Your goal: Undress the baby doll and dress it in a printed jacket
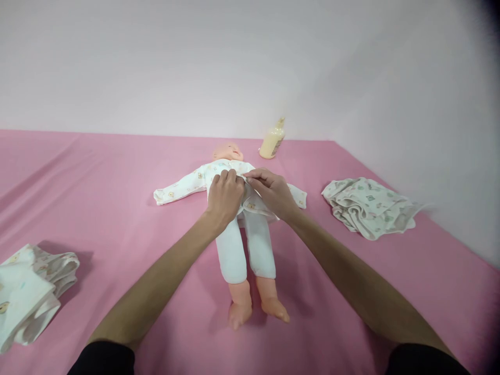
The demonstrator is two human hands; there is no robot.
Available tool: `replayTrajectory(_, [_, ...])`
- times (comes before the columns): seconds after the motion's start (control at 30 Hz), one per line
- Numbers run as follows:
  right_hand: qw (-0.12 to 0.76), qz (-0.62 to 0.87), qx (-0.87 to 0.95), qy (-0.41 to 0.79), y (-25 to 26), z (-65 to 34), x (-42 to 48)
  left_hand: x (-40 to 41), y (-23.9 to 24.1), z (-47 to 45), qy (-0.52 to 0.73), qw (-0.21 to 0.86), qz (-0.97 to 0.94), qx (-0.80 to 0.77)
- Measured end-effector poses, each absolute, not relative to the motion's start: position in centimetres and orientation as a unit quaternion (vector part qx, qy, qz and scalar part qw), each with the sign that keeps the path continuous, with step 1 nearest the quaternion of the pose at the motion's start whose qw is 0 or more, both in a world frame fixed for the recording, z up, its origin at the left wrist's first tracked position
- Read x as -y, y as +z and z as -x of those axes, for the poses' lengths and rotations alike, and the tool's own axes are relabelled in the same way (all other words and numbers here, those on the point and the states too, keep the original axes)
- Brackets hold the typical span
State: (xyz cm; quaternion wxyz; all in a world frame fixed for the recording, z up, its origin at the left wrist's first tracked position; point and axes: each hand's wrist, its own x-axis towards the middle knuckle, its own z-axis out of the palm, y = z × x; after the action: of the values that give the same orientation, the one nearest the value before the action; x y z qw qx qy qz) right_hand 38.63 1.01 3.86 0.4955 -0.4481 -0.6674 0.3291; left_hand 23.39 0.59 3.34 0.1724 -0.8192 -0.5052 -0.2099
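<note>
A baby doll [236, 298] lies on its back with its feet toward me. It wears a white patterned baby jacket [187, 180], sleeves spread to both sides, and its legs are white. My left hand [225, 191] is closed on the front edge of the jacket at the chest, fingers curled under. Right beside it, my right hand [269, 188] pinches the jacket's front between thumb and fingers. Both hands hide the fastening between them, so I cannot make out a snap or tie. The jacket's lower front hangs loose over the doll's hips.
A pink sheet [148, 291] covers the surface. A pump bottle of pale yellow liquid [272, 141] stands behind the doll's head. Crumpled patterned cloth [369, 205] lies at the right, and folded patterned baby cloth [33, 291] at the near left. A pale wall rises behind.
</note>
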Motion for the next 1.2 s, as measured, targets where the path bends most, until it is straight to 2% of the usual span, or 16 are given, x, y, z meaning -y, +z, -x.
replayTrajectory(0.27, [0.489, 0.358, 0.593, 0.53, 3.5, -39.6, -1.7, -0.8, 3.2, -23.4, -0.226, 0.192, 0.814, 0.499])
replayTrajectory(0.73, [0.503, 0.347, 0.532, 0.585, 3.1, -39.3, -1.9, -1.7, 2.3, -23.0, -0.282, 0.221, 0.818, 0.451])
replayTrajectory(1.2, [0.445, 0.316, 0.55, 0.632, 3.4, -40.4, -2.3, -2.2, 3.2, -22.0, -0.345, 0.182, 0.815, 0.428])
